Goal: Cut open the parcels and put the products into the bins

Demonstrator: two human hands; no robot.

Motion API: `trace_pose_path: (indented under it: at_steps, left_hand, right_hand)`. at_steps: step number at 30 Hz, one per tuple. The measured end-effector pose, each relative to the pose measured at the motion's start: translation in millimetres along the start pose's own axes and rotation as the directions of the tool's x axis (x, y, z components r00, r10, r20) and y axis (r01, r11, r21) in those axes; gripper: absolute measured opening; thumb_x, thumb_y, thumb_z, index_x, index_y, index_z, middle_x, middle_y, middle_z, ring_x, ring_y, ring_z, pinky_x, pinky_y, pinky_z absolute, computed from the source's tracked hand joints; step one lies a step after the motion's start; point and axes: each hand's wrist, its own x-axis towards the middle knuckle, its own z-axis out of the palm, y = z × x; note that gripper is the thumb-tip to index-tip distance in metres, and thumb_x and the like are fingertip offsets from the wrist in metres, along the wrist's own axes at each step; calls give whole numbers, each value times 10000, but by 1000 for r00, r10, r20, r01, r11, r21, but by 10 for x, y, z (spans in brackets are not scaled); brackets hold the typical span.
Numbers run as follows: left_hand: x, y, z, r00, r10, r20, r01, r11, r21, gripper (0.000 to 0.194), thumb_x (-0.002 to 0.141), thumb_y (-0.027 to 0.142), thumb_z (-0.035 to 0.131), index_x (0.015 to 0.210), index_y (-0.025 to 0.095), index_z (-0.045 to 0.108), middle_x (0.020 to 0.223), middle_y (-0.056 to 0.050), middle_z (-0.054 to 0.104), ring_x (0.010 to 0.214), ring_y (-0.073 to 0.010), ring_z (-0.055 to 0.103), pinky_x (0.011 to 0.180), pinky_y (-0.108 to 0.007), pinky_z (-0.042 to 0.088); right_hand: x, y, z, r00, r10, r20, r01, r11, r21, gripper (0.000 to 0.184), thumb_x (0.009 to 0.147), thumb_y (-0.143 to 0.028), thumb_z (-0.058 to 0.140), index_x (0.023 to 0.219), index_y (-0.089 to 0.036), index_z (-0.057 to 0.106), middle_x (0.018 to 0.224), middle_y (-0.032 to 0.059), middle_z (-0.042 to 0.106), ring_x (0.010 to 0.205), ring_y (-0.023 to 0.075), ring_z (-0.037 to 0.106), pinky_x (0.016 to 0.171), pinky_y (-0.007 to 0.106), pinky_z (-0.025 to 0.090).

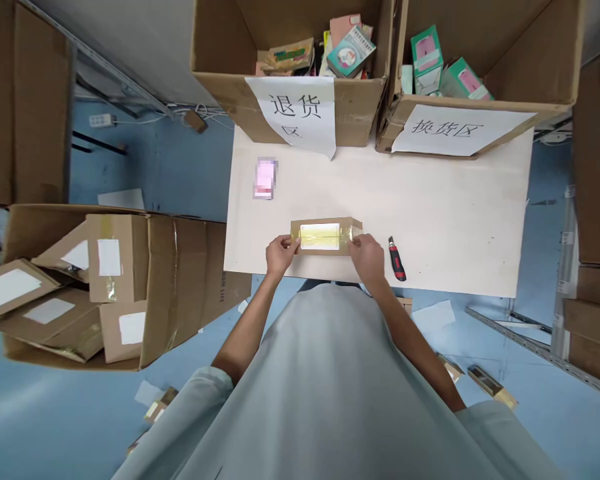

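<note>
Two bare hands engage one small carton (344, 230), which lies at the near edge of the pale, smooth table (445, 220). My left hand (279, 257) grips its left end, thumb on top; my right hand (369, 259) is narrowed, fingers pinched at the right end. The carton is oblong brown cardboard, with glossy yellowish tape over a white rectangular label (313, 237). Just beside my right hand lies a red-and-black cutter (397, 260), slim and slightly curved. Two large corrugated boxes, the left one (357, 110) and the right one (523, 73), stand at the far edge, each fronted by a white paper sheet with handwritten characters; their upper parts are cut off by the frame. Print on the label is unreadable to me. My right fingertips are partly hidden, so I cannot tell whether they pinch tape or cardboard. A pink rectangular item (265, 177), far left on the table, is pixelated beyond identification.
</note>
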Motion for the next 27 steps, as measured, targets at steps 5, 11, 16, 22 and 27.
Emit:
trace_pose_path:
  at_steps: [5,11,16,22,27]
  left_hand:
    - [-144,179,221,999,27,21,-27,1000,-5,189,957,372,847,1043,204,854,1101,-92,887,1054,-287,834,959,-357,615]
    - [-99,212,216,999,-32,35,32,999,-9,174,905,379,889,998,232,877,1060,-66,891,1031,-288,828,944,-357,626]
    - [-167,39,161,994,-52,92,59,996,-69,202,846,365,933,974,220,874,982,-56,887,1011,-286,832,951,-365,633]
    - [-467,-330,170,973,-122,197,162,967,-199,335,721,388,1023,940,199,854,969,-72,885,983,-293,845,977,-414,665]
    - [-678,-547,229,963,-162,214,212,948,-238,342,690,368,1034,926,202,851,959,-69,885,1002,-299,851,1033,-441,664]
  right_hand:
    - [158,497,-80,978,203,41,-205,977,52,141,1043,-227,665,1051,-183,798,1109,128,849,1040,285,790,951,379,591]
    - [254,557,-95,976,201,78,-203,979,12,165,1043,-291,687,991,-195,811,1101,124,869,1046,279,802,935,367,584]
    - [26,660,-86,968,246,58,-251,959,129,248,1021,-424,741,899,-217,802,1032,122,880,986,284,818,907,373,601]
    - [-492,861,25,956,282,79,-293,917,270,446,942,-676,740,855,-240,773,1003,141,881,952,319,821,896,439,632]
    - [-743,950,120,942,317,113,-336,883,329,495,884,-739,752,843,-246,754,961,144,873,945,333,827,921,461,645]
